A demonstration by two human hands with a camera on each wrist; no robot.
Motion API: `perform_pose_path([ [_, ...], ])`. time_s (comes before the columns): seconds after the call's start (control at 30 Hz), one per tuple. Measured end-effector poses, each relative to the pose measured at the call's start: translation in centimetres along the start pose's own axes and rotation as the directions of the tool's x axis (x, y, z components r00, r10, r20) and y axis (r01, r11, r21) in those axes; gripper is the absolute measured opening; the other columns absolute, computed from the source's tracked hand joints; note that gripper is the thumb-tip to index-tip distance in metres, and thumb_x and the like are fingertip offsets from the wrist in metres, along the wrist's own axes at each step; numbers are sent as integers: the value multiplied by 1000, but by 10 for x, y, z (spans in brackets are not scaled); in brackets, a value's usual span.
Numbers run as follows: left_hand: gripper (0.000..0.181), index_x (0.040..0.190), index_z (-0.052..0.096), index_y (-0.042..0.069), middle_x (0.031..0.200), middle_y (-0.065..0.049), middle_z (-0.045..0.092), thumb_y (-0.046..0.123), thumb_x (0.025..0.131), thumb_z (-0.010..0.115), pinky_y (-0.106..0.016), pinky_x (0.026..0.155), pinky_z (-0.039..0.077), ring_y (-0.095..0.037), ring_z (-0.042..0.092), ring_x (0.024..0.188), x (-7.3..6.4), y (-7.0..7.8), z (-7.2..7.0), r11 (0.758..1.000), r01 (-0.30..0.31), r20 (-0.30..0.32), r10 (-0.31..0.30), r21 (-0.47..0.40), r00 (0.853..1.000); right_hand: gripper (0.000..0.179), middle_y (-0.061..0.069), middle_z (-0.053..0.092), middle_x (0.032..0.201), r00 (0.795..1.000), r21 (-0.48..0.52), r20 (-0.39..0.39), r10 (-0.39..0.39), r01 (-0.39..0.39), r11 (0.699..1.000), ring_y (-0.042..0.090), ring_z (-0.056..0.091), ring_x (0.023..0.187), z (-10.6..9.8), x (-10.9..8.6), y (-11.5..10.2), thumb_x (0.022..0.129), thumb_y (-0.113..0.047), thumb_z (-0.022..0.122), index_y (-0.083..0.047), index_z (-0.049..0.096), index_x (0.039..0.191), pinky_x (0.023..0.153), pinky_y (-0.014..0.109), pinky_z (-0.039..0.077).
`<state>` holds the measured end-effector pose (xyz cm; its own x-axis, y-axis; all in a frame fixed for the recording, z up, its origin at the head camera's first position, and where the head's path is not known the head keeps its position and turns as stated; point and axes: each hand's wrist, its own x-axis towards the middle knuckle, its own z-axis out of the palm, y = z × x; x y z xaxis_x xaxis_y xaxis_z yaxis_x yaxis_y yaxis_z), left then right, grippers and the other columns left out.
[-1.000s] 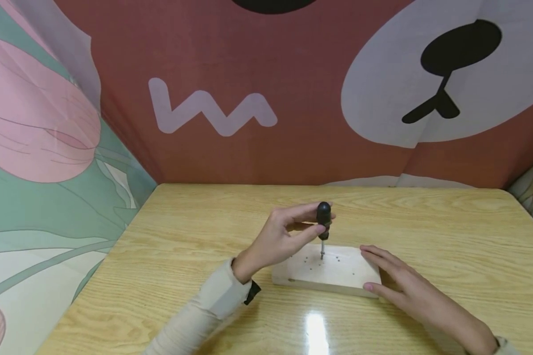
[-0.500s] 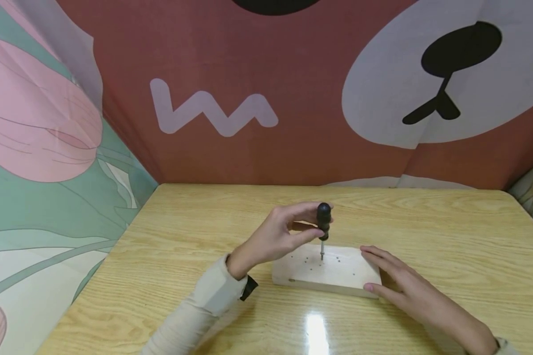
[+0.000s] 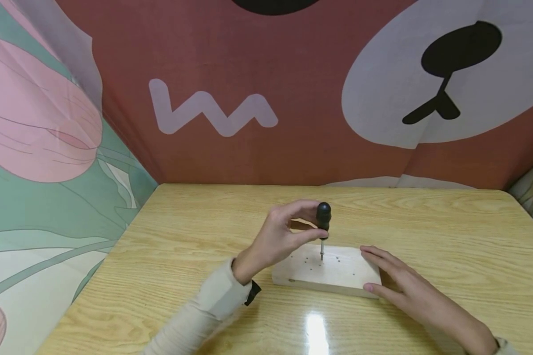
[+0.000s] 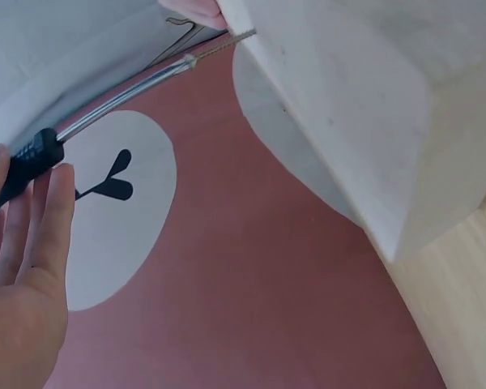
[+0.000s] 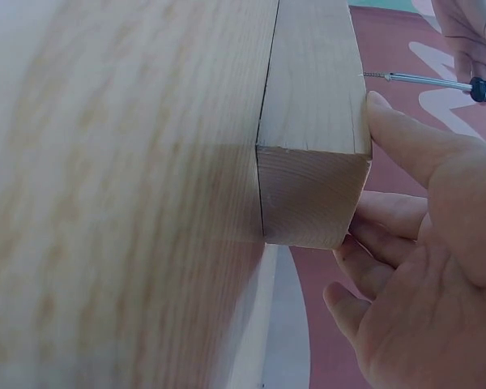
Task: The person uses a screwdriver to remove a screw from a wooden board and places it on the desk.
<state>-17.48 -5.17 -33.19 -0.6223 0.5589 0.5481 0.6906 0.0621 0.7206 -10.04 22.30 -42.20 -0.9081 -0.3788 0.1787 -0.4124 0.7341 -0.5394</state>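
My left hand (image 3: 275,239) pinches the black handle of a screwdriver (image 3: 323,213) between thumb and fingers. The tool stands upright over a pale wooden block (image 3: 333,277). At its tip is a thin screw (image 4: 224,46), its lower end at the block's top face in the left wrist view. Several small dark holes or dots mark that face. My right hand (image 3: 404,288) holds the block's right end, thumb at the near corner and fingers at the far one. In the right wrist view the thumb (image 5: 405,134) lies along the block's edge.
The block lies on a wood-grain table (image 3: 195,227). Behind the table hangs a red-brown printed cloth (image 3: 293,158), with a green and pink floral one (image 3: 40,148) at the left. Light glares off the table near its front.
The left fingers and thumb shift around the screwdriver handle, and the left wrist swings slightly left, then back. The screwdriver stays in place; the block and right hand keep still.
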Motion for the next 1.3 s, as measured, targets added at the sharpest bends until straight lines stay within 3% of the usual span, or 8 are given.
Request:
perform_pose_path([
  [0.23,32,120,66,-6,107,-19,72,0,89,70,-23,72,62,-19,75,90,-1,-1,1,998,-60,1,60,18,998,63,12,45,152,1000,34,13,1,-2,999,42,45,136,-3,2,-3,92,-35,70,-10,48,146,98,62,44],
  [0.37,34,124,64,-6,113,-21,72,-1,91,68,-24,77,62,-21,75,96,1,0,-2,999,-41,41,41,-1,998,63,11,45,152,1000,27,6,-5,5,1000,41,45,136,-3,2,-3,92,-34,70,-10,49,146,98,59,45],
  [0.5,38,128,61,-6,114,-21,71,-2,90,69,-23,80,61,-24,74,99,2,3,-5,1000,3,73,-2,-18,997,63,10,46,152,1000,22,1,3,-3,1000,40,45,136,-4,2,-3,91,-35,71,-12,50,145,101,49,46],
  [0.63,42,129,61,-3,112,-19,71,-1,89,71,-23,80,61,-22,73,98,3,5,-7,999,35,84,-34,-10,996,63,10,45,152,1000,25,1,4,-4,1000,41,45,136,-4,2,-3,91,-35,70,-12,50,146,101,53,45],
  [0.73,42,128,62,-2,110,-17,71,1,87,73,-23,80,61,-20,73,95,3,4,-8,999,41,77,-41,-1,996,63,10,45,152,1000,21,-2,2,-2,1000,41,45,136,-3,2,-3,91,-35,70,-12,50,146,101,56,44],
  [0.87,40,124,64,-2,107,-16,72,1,85,75,-23,79,61,-19,72,92,3,4,-6,999,37,52,-37,-1,998,62,9,46,152,1000,16,-7,8,-8,1000,40,46,136,-3,2,-3,91,-36,71,-13,50,145,103,50,45],
  [1.1,34,119,65,-1,104,-15,72,1,86,75,-24,77,62,-15,72,91,1,2,-5,1000,13,32,-13,14,999,63,14,46,151,1000,41,0,1,-1,999,44,45,135,-3,1,-3,91,-33,71,-9,50,145,99,65,41],
  [1.3,34,120,64,-3,104,-17,73,0,87,73,-25,78,62,-18,73,91,0,3,-6,1000,-15,16,15,1,1000,62,12,47,150,1000,13,-9,-12,12,1000,41,47,134,-2,0,-3,91,-34,71,-9,52,144,99,61,44],
])
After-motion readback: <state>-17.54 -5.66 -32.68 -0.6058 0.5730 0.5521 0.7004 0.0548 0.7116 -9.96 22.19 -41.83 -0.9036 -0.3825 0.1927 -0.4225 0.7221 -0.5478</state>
